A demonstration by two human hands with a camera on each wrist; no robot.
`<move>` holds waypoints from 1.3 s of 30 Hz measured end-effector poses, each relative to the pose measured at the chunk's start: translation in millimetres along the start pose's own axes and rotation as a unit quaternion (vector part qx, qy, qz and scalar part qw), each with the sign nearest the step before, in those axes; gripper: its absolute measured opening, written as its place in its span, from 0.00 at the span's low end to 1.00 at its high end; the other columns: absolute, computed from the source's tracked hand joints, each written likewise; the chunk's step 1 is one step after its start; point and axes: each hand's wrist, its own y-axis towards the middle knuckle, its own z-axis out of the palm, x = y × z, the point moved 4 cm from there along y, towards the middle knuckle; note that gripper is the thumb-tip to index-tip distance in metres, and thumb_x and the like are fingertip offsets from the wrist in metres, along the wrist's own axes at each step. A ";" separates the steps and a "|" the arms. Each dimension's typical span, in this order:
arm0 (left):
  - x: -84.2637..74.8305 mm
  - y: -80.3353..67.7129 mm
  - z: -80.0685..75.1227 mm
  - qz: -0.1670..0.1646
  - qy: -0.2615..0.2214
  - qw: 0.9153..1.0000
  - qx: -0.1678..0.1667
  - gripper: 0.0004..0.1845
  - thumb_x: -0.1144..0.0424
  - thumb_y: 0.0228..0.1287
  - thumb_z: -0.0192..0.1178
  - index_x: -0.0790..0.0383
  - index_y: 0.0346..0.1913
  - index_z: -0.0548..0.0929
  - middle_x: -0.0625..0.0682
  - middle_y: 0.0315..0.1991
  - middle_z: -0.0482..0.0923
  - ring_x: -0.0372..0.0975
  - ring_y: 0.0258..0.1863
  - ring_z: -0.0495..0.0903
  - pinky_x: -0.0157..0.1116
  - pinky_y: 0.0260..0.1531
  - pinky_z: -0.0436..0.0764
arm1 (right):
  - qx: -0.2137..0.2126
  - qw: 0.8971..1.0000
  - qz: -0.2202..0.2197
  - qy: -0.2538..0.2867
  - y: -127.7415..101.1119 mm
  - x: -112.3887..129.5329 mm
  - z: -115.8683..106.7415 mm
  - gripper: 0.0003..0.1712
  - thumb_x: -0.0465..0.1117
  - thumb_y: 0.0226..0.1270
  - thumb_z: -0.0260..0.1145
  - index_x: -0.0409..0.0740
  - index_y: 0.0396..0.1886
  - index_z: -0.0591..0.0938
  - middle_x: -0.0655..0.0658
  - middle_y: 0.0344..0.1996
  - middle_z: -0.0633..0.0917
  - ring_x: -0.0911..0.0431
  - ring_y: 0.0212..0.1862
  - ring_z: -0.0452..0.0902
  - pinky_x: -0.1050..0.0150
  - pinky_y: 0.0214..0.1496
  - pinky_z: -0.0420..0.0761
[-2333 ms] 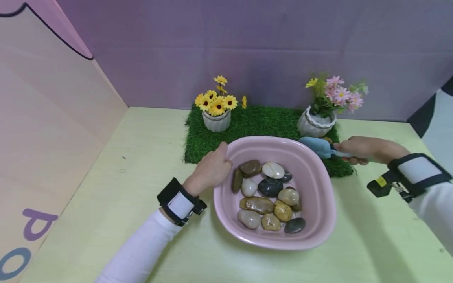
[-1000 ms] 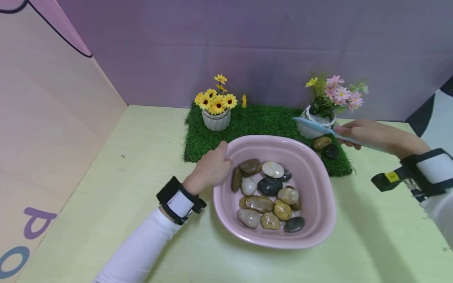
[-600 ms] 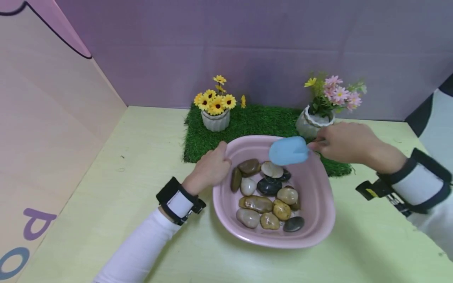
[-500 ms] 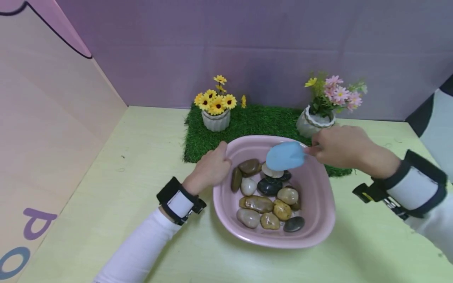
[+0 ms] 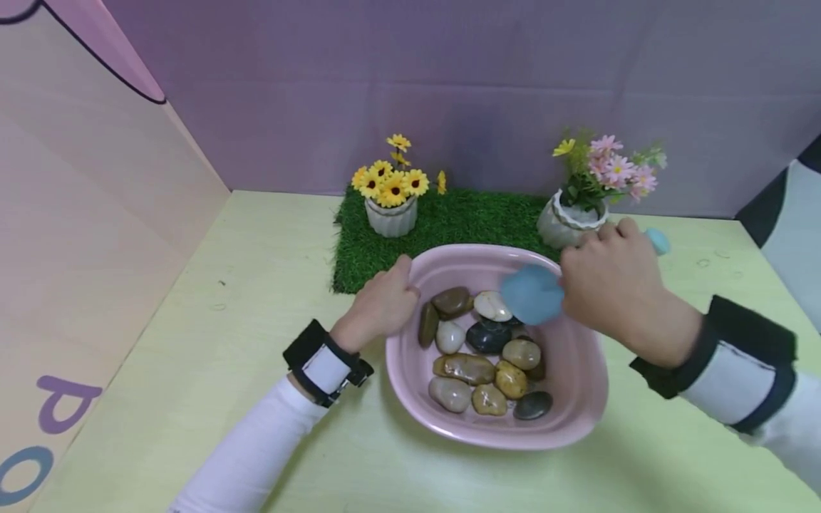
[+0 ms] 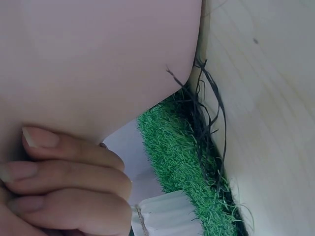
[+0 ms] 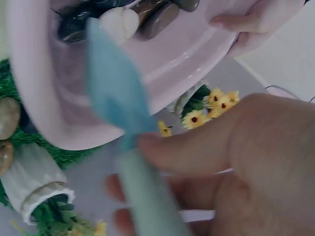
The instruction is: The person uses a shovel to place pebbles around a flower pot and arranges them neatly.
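A pink basin (image 5: pixel 586 399) stands on the table, with several smooth stones (image 5: pixel 490 338) in brown, white, black and grey lying in it. My left hand (image 5: pixel 385 299) grips the basin's left rim; its curled fingers (image 6: pixel 74 182) lie against the outer wall in the left wrist view. My right hand (image 5: pixel 609 281) holds a blue garden trowel (image 5: pixel 531 294) by its pale handle, thumb along the neck. The trowel's blade hangs inside the basin's far right part, over or near the stones, blurred. In the right wrist view the blade (image 7: pixel 115 78) carries no stone that I can see.
A green turf mat (image 5: pixel 474 219) lies behind the basin. On it stand a white pot of yellow flowers (image 5: pixel 392 214) and a white pot of pink flowers (image 5: pixel 567 221). Brown stones (image 7: pixel 7 118) lie near that pot in the right wrist view. A purple backdrop (image 5: pixel 449 92) rises behind.
My right hand has brought the trowel from beside the pink-flower pot leftward and down over the basin, turning it. The left hand and the basin stay in place.
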 end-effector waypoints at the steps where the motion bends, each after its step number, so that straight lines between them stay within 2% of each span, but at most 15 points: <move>1: -0.2 -0.2 -0.3 0.001 -0.001 1.000 0.000 0.20 0.63 0.72 0.44 0.63 0.63 0.65 0.62 0.42 0.81 0.40 0.20 0.83 0.35 0.15 0.81 | 0.013 1.000 0.001 -0.007 -0.6 0.7 -0.1 0.20 0.43 0.50 0.70 0.45 0.10 0.69 0.41 0.17 0.76 0.44 0.26 0.72 0.49 0.37 0.69; 5: -0.6 -0.3 -1.0 0.002 -0.002 1.000 -0.001 0.20 0.63 0.72 0.44 0.64 0.63 0.65 0.62 0.42 0.81 0.40 0.20 0.83 0.35 0.15 0.80 | 0.061 0.998 -0.007 -0.015 -2.0 1.4 2.4 0.19 0.44 0.43 0.73 0.46 0.10 0.71 0.41 0.17 0.78 0.44 0.26 0.72 0.48 0.38 0.69; 9: -0.6 -0.4 -1.0 0.004 -0.004 1.000 0.000 0.20 0.63 0.72 0.43 0.64 0.63 0.65 0.62 0.42 0.81 0.40 0.20 0.83 0.35 0.15 0.80 | 0.080 0.997 -0.018 -0.001 -1.4 -1.8 6.8 0.19 0.45 0.42 0.73 0.47 0.10 0.70 0.43 0.18 0.79 0.46 0.25 0.71 0.49 0.38 0.68; 16: -0.7 -1.3 -0.8 0.001 -0.011 1.000 0.004 0.19 0.63 0.72 0.44 0.63 0.63 0.66 0.62 0.41 0.81 0.40 0.20 0.83 0.36 0.15 0.81 | 0.122 0.992 -0.034 0.020 3.9 -4.9 17.6 0.17 0.47 0.51 0.70 0.50 0.14 0.72 0.44 0.23 0.81 0.46 0.29 0.73 0.46 0.44 0.65; 23: -0.7 -1.2 -1.1 -0.001 -0.005 1.000 0.003 0.20 0.62 0.72 0.44 0.63 0.64 0.65 0.63 0.43 0.81 0.40 0.21 0.83 0.35 0.15 0.81 | 0.125 0.991 -0.044 0.010 4.9 -2.1 22.5 0.12 0.44 0.50 0.69 0.49 0.16 0.75 0.43 0.25 0.81 0.45 0.31 0.73 0.45 0.48 0.65; 28: 0.1 -0.8 -0.7 -0.003 -0.005 1.000 0.003 0.20 0.62 0.72 0.43 0.63 0.64 0.65 0.63 0.43 0.81 0.40 0.21 0.83 0.36 0.15 0.81 | 0.121 0.990 -0.067 0.003 1.2 7.7 26.1 0.13 0.47 0.50 0.72 0.49 0.18 0.77 0.45 0.24 0.82 0.43 0.36 0.77 0.43 0.50 0.65; 33: 0.6 -1.0 -0.5 -0.001 -0.007 1.000 0.002 0.20 0.63 0.72 0.44 0.63 0.64 0.65 0.63 0.43 0.81 0.40 0.21 0.83 0.36 0.16 0.80 | 0.087 0.991 -0.105 0.005 0.1 20.8 32.3 0.16 0.48 0.48 0.75 0.50 0.17 0.76 0.46 0.23 0.80 0.42 0.37 0.75 0.45 0.51 0.63; 39: -1.0 -1.5 -0.5 0.000 -0.006 1.000 0.004 0.21 0.63 0.72 0.43 0.64 0.64 0.65 0.64 0.43 0.81 0.41 0.20 0.83 0.35 0.14 0.80 | 0.066 0.989 -0.128 0.016 2.1 20.4 40.7 0.15 0.46 0.46 0.75 0.49 0.17 0.75 0.46 0.23 0.79 0.43 0.34 0.70 0.42 0.53 0.61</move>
